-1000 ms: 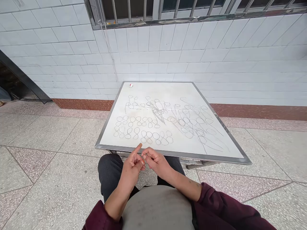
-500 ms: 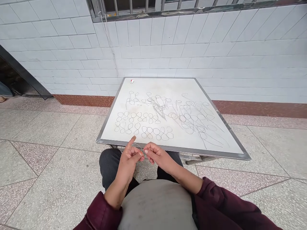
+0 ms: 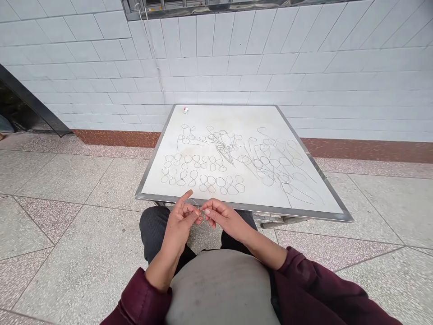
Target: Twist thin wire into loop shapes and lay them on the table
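A thin wire (image 3: 197, 202) bends in a loop between my hands, just off the table's front edge. My left hand (image 3: 182, 220) pinches it between thumb and a finger, with the index finger raised. From the right, my right hand (image 3: 221, 217) pinches the same wire, fingertips close to the left ones. On the white table (image 3: 219, 115) lie figure-eight wire loops (image 3: 208, 183) in rows at front left. Tangled wire pieces with long tails (image 3: 274, 162) lie at right, and a bundle (image 3: 226, 146) sits at the back middle.
A small red and white object (image 3: 186, 110) is at the table's back left corner. The table's metal rim (image 3: 243, 208) runs just beyond my hands. Behind stands a tiled wall (image 3: 219, 67). My knees (image 3: 154, 230) are under the front edge.
The view has tilted down slightly, so the wall and table appear higher. Both hands keep their pinch on the wire, with only small finger shifts.
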Tool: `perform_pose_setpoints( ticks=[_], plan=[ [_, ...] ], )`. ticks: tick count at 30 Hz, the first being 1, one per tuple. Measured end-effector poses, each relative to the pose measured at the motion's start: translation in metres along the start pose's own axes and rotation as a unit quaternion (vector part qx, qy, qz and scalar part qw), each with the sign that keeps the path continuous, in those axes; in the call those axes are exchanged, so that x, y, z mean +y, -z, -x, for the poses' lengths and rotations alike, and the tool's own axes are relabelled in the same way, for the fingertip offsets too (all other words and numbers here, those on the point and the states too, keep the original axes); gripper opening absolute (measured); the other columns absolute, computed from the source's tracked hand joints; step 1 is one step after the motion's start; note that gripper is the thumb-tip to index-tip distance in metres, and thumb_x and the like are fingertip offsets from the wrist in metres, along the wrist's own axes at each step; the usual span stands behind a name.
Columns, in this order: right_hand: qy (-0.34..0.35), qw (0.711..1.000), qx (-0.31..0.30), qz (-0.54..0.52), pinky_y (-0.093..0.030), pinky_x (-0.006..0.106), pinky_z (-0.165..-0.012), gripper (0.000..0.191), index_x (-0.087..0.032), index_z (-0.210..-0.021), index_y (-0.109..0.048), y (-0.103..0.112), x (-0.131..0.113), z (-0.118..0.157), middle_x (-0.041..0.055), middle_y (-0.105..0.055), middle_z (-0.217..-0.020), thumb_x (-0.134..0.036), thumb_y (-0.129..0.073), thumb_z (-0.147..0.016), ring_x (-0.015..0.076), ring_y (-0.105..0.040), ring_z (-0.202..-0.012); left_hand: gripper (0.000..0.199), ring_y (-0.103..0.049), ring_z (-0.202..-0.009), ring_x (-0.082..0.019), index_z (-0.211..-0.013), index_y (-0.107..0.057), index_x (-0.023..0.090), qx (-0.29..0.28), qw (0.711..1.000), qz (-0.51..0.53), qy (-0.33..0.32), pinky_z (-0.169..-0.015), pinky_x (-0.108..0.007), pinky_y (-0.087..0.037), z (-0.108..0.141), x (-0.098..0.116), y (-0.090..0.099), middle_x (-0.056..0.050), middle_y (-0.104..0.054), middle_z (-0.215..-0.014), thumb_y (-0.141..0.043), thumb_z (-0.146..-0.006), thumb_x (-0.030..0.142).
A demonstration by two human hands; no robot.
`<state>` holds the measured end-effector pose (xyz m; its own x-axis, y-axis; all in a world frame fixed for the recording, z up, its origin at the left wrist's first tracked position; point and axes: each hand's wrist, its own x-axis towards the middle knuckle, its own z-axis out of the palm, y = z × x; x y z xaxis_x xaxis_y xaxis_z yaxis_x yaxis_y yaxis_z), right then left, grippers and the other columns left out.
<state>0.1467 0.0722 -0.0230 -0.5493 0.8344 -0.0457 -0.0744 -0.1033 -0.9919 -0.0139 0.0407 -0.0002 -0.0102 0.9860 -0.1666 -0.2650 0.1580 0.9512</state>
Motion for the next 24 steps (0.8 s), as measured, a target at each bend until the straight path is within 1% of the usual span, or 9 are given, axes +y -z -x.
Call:
perform_pose_setpoints(
  ticks=[3, 8, 11, 14, 19, 22, 24],
  plan=[
    [-0.003, 1.0, 0.007, -0.014, -0.042, 0.025, -0.056, 0.03, -0.02, -0.095, -0.057, 0.0, 0.001, 0.0, -0.004, -0.053, -0.069, -0.048, -0.056, -0.088, 0.0088, -0.05, -0.057, 0.067, -0.056, -0.064, -0.011, -0.138, -0.041, 0.014, 0.007, 1.0, 0.016, -0.007, -0.072, -0.027, -0.045, 0.0, 0.0, 0.0, 0.004, -0.06, -0.069, -0.068, -0.078, 0.023],
    [-0.001, 0.999, 0.027, -0.034, -0.041, 0.025, -0.054, 0.03, -0.02, -0.091, -0.059, -0.002, 0.007, -0.001, -0.0038, -0.053, -0.068, -0.049, -0.058, -0.086, 0.0087, -0.048, -0.055, 0.071, -0.057, -0.064, -0.011, -0.141, -0.038, 0.014, 0.003, 0.998, 0.059, -0.021, -0.076, -0.029, -0.045, 0.002, -0.003, 0.0, 0.004, -0.061, -0.069, -0.069, -0.078, 0.024],
    [0.011, 0.998, 0.033, -0.055, -0.04, 0.024, -0.054, 0.029, -0.021, -0.092, -0.059, -0.004, 0.014, -0.002, -0.0044, -0.052, -0.066, -0.049, -0.059, -0.086, 0.0086, -0.046, -0.054, 0.071, -0.057, -0.063, -0.011, -0.141, -0.037, 0.014, 0.002, 0.998, 0.064, -0.024, -0.074, -0.029, -0.045, 0.002, -0.004, 0.001, 0.004, -0.061, -0.069, -0.068, -0.079, 0.023],
    [0.019, 0.998, 0.032, -0.06, -0.04, 0.025, -0.054, 0.027, -0.021, -0.092, -0.058, -0.004, 0.016, -0.002, -0.0051, -0.051, -0.065, -0.047, -0.058, -0.086, 0.0087, -0.046, -0.054, 0.071, -0.057, -0.063, -0.012, -0.142, -0.036, 0.015, 0.0, 0.999, 0.035, -0.02, -0.07, -0.028, -0.045, 0.001, -0.003, 0.004, 0.004, -0.06, -0.068, -0.068, -0.079, 0.023],
    [0.035, 0.998, 0.035, 0.03, -0.043, 0.025, -0.06, 0.024, -0.022, -0.096, -0.06, 0.001, 0.006, -0.004, -0.0018, -0.056, -0.076, -0.044, -0.058, -0.087, 0.0106, -0.05, -0.065, 0.084, -0.055, -0.064, -0.012, -0.148, -0.022, 0.023, -0.028, 0.997, -0.061, -0.023, -0.069, -0.029, -0.046, 0.002, 0.0, 0.005, 0.005, -0.057, -0.069, -0.067, -0.078, 0.021],
    [0.016, 0.999, 0.02, 0.032, -0.041, 0.024, -0.056, 0.024, -0.021, -0.091, -0.061, 0.002, 0.002, -0.006, -0.0015, -0.06, -0.077, -0.043, -0.062, -0.084, 0.0098, -0.051, -0.062, 0.085, -0.055, -0.063, -0.012, -0.149, -0.022, 0.023, -0.034, 0.995, -0.089, -0.012, -0.069, -0.03, -0.046, 0.003, -0.001, 0.001, 0.005, -0.056, -0.068, -0.068, -0.077, 0.022],
    [0.005, 0.999, 0.036, 0.014, -0.04, 0.023, -0.053, 0.025, -0.021, -0.088, -0.06, 0.001, 0.003, -0.007, -0.0018, -0.06, -0.074, -0.044, -0.063, -0.082, 0.0094, -0.051, -0.059, 0.084, -0.056, -0.065, -0.013, -0.148, -0.023, 0.024, -0.03, 0.996, -0.088, -0.014, -0.069, -0.03, -0.047, 0.003, -0.001, -0.002, 0.005, -0.057, -0.068, -0.068, -0.078, 0.023]
  ],
)
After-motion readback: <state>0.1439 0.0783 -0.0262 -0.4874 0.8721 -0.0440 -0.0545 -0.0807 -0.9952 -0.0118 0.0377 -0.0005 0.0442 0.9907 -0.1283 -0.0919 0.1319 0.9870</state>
